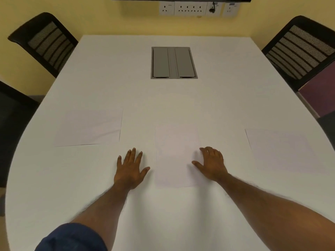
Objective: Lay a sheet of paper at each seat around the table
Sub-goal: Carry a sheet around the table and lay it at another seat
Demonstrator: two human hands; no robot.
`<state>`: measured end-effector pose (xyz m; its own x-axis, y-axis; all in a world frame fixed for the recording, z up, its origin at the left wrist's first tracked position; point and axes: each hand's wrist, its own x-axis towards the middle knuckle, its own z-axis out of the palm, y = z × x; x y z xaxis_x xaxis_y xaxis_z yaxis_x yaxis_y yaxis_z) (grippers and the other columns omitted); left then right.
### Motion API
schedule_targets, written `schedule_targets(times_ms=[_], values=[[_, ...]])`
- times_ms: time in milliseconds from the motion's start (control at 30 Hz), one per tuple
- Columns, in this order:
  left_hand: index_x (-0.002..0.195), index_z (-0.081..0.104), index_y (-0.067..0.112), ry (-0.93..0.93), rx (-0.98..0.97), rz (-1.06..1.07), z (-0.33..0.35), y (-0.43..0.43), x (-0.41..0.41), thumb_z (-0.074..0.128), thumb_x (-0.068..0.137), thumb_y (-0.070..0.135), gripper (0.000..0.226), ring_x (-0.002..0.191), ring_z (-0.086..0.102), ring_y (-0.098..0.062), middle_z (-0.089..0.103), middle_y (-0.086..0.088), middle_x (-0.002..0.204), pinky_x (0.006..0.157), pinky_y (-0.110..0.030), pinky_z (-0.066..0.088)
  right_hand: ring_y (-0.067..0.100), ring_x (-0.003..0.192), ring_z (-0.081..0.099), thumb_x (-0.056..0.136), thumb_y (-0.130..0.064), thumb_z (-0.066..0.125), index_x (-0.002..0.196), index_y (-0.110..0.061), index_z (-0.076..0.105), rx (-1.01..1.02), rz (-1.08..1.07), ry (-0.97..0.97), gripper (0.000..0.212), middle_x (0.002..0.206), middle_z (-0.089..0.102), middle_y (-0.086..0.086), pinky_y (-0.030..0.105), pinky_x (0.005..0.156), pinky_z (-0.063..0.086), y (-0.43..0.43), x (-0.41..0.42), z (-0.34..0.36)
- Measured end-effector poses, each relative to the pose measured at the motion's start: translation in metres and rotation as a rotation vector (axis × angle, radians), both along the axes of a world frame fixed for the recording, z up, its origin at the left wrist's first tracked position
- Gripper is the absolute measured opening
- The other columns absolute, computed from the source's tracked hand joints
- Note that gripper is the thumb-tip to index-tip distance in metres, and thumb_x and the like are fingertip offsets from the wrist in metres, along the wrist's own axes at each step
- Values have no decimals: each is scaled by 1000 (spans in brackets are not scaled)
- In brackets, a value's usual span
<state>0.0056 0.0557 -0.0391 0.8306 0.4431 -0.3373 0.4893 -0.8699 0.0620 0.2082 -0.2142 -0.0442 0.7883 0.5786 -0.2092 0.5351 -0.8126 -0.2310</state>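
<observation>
Left hand [130,167]: flat on surface [108,84], fingers spread, holding nothing, just beside middle sheet [176,142]. Right hand [212,163]: also spread, fingertips at that sheet's right edge, gripping nothing. Left sheet [88,127], right sheet [282,149]: lying flat, well apart. Probably feather-light, floppy, quick to slide or crease; best pinched gently at corner or edge. No readable writing on paper or wall sockets [190,8].

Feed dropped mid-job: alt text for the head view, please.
Three paper sheets lie on the near half of the white table: left sheet, centre sheet, right sheet. Left hand and right hand rest open flanking the centre sheet.
</observation>
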Motion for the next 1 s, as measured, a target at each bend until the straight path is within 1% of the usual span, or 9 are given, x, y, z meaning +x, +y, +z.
schedule_targets(times_ms=[67,133,267,467,567,667,733,867,1000], values=[[156,0,25,1,-11,-9,-7,3,6,18,95,67,77,152,-9,-20,-10,-4,166,122,-52,-2,29,135,33,89,-66,45,147,-20,34,-31,0,-14,75,147,38,7,45,116,19,10,6,0],[156,-1,26,-4,-19,-19,-12,7,16,18,94,67,77,152,-9,-21,-11,-4,165,122,-52,-1,30,130,36,87,-68,45,147,-20,32,-63,-21,-21,78,142,39,8,45,112,23,21,12,-1],[156,-4,28,-15,-31,-55,-20,11,33,20,93,69,79,153,-7,-22,-12,-3,165,121,-52,1,31,125,38,81,-72,50,145,-16,31,-89,-121,25,88,137,38,9,45,104,31,37,22,-6],[154,-12,34,-18,-69,-105,-31,14,40,21,89,74,83,152,-9,-21,-16,-2,164,121,-52,1,31,120,41,74,-75,58,139,-13,36,-95,-172,69,92,130,40,9,44,97,35,31,29,-16],[153,-12,37,-15,-90,-95,-33,11,45,21,86,79,86,152,-12,-23,-19,-4,164,121,-53,0,30,119,41,70,-75,62,136,-14,37,-84,-193,74,93,129,40,8,43,96,35,27,31,-17],[151,-15,40,12,-87,-95,-32,5,48,21,83,81,87,151,-15,-29,-23,-10,162,121,-54,-1,30,120,40,66,-73,67,133,-15,39,-63,-218,101,93,128,39,7,43,96,35,28,30,-16],[151,-13,42,33,-76,-95,-33,3,50,22,84,81,85,150,-17,-32,-25,-13,161,120,-56,-1,30,121,39,64,-70,71,133,-17,40,-35,-245,131,92,130,39,7,43,97,34,29,30,-16],[152,-9,44,46,-75,-86,-33,2,54,26,84,81,85,150,-16,-33,-23,-14,162,120,-57,1,30,124,39,64,-62,78,133,-18,43,-1,-297,182,89,131,38,6,42,99,34,33,32,-13],[152,-6,44,41,-75,-81,-32,3,55,28,83,81,86,151,-14,-33,-21,-14,162,120,-58,2,28,124,40,63,-54,82,128,-19,47,25,-359,239,82,132,39,6,42,100,34,39,32,-10]])
